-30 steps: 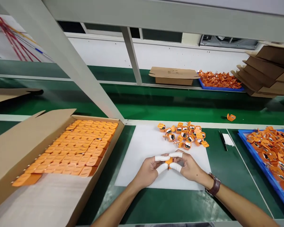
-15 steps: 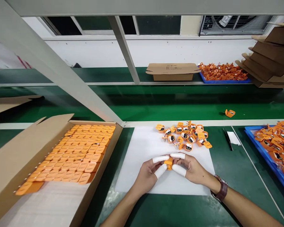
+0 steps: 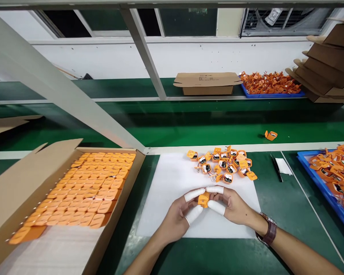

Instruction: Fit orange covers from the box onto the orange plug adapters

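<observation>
Between my two hands, above the white sheet [image 3: 157, 214], is a small orange plastic case [image 3: 203, 199]. My left hand [image 3: 179, 215] grips it from the left with finger and thumb, and my right hand [image 3: 232, 204] from the right. White finger cots cover thumbs and index fingers on both hands. Just beyond lies a loose group of open orange cases [image 3: 223, 164], with dark and white parts inside and thin wires. To the left, a cardboard box [image 3: 123, 191] holds rows of closed orange cases [image 3: 86, 187].
A blue tray [image 3: 318, 183] heaped with orange cases stands at the right, near a black pen [image 3: 276, 168] and a white paper [image 3: 283, 167]. One orange case [image 3: 271, 135] lies on the green belt. The shelf carries another blue tray [image 3: 275, 95], a carton [image 3: 208, 90] and stacked cardboard [image 3: 329, 65].
The orange case has turned slightly between my fingers, and my left thumb has shifted a little down and away from it. The view has moved slightly.
</observation>
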Action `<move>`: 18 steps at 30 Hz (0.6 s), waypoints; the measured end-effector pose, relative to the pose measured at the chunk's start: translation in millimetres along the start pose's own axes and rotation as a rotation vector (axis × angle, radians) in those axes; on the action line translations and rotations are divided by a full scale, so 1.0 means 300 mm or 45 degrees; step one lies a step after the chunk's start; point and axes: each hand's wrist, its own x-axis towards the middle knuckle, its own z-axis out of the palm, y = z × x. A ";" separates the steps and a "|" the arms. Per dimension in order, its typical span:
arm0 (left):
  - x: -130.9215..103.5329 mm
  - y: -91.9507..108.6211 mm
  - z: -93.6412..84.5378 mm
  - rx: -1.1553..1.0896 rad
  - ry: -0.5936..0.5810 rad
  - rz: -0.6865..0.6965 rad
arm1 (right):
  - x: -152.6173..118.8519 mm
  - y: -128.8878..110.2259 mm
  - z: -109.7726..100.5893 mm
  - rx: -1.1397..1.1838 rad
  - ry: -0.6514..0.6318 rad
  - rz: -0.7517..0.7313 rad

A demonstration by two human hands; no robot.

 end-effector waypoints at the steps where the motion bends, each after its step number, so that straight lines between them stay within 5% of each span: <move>1: 0.001 0.000 0.001 0.003 0.012 -0.002 | 0.000 -0.001 0.002 0.004 0.000 0.009; 18: 0.000 -0.020 0.013 0.014 0.095 0.054 | 0.024 -0.020 0.007 0.042 0.005 0.109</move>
